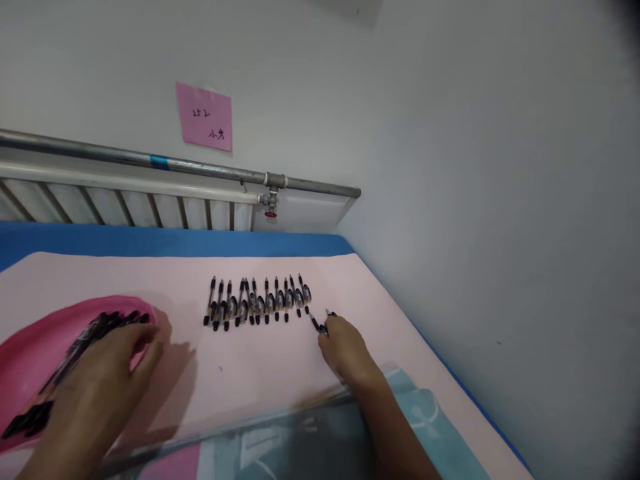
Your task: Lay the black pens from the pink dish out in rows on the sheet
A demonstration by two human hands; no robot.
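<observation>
A row of several black pens [257, 301] lies side by side on the pale pink sheet [250, 367]. My right hand [347, 350] rests just right of the row, fingers closed on one more black pen [317, 323] whose tip points toward the row's right end. My left hand [103, 380] reaches over the rim of a pink tray [25, 353] holding a pile of black pens [87, 337]. Its fingers curl down at the pile; whether they grip a pen is hidden.
A white wall runs close along the right side. A radiator [125, 203] with a metal pipe [200, 167] and a red valve [271, 215] stands behind the blue table edge [200, 241]. A pink note [204, 116] hangs on the wall. Patterned teal cloth [310, 447] lies nearest me.
</observation>
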